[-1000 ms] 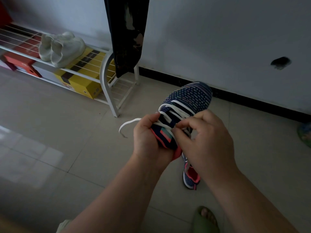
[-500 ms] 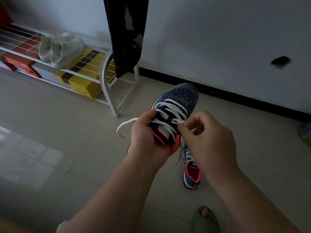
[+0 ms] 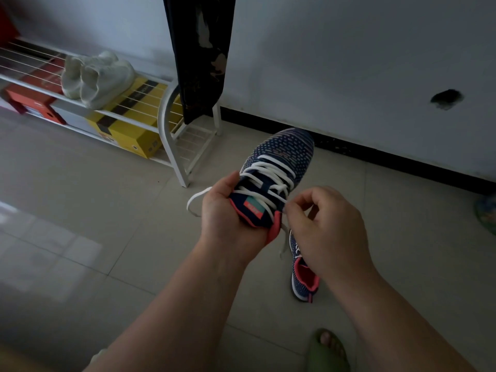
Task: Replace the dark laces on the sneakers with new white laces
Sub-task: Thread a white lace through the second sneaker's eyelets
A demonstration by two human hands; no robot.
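I see, far left, a white shoe rack (image 3: 166, 122) holding a pale pair of sneakers (image 3: 96, 77) above a yellow box (image 3: 126, 130). Moving right, my left hand (image 3: 225, 213) grips the heel end of the held sneaker (image 3: 279, 167), fingers curled round it, lifting it above the tiled floor (image 3: 80, 210). It is navy knit with pale dashes, coral lining and a teal-and-coral tongue tag. The white lace (image 3: 268, 175) crisscrosses its eyelets; 1 loose end loops left of the hand. My right hand (image 3: 327, 224) pinches the lace beside the tongue. Below it, the 2nd sneaker (image 3: 303, 280) lies on the floor.
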